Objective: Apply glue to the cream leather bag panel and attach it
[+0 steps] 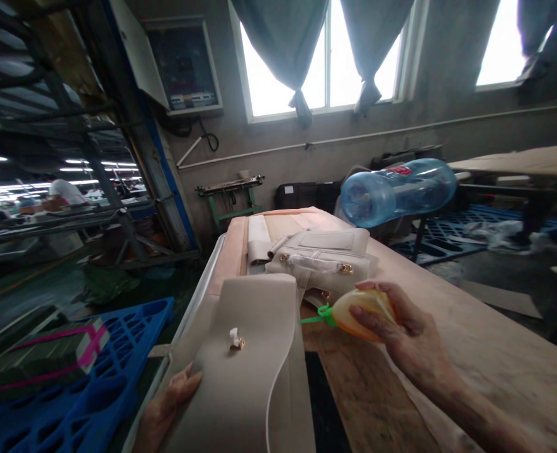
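The right hand [401, 333] is closed around a soft-looking orange squeeze bottle [358, 311] above the worktop [471, 327]. The left hand [167, 402] pinches the near edge of a cream leather panel [245, 377], which is probably light and floppy and best gripped by its edges.

Water jug [398, 190]: clear blue, on its side.
Pallet [118, 371]: blue, on floor.
Curtains [287, 44]: dark, knotted at window.

Here's the cream leather flap piece [250, 352], small gold clasp [236, 341] at its middle, spread over the table [471, 327] at its near left edge, and just right of it the soft orange squeeze bottle [360, 311] tipped sideways, green nozzle [323, 314] pointing left
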Available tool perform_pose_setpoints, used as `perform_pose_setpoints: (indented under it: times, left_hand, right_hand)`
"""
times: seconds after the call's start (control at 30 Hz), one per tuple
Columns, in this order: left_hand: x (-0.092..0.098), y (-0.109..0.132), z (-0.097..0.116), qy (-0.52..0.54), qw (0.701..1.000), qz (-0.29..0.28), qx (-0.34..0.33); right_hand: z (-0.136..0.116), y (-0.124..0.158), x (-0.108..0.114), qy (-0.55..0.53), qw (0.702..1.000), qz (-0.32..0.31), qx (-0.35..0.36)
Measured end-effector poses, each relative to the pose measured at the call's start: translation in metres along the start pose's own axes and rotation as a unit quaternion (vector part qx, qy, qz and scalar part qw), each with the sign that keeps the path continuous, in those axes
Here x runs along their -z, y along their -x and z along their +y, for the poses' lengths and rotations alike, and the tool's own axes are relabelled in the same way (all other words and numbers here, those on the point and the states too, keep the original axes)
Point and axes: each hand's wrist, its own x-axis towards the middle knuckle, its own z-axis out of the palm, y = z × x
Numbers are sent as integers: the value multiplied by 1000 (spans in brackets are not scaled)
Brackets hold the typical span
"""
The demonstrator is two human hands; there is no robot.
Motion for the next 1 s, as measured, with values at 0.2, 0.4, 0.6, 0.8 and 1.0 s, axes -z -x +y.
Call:
perform_pose_setpoints:
  times: [0.2, 0.4, 0.6, 0.8, 1.0]
  left_hand:
    - [-5, 4, 4, 21, 998, -32, 58]
    - [-9, 6, 9, 29, 999, -17, 26]
    - [-9, 7, 8, 5, 998, -42, 47]
    - [-9, 6, 10, 2, 1000, 2, -27]
    - [-1, 1, 7, -5, 1000, 6, 12]
  right_hand:
    - [-5, 11, 6, 2, 1000, -3, 9]
    - [-5, 17, 7, 12, 999, -16, 30]
    - [0, 5, -4, 23, 999, 3, 42]
    - [1, 9, -1, 25, 999, -6, 25]
    - [-3, 21, 6, -1, 1000, -18, 4]
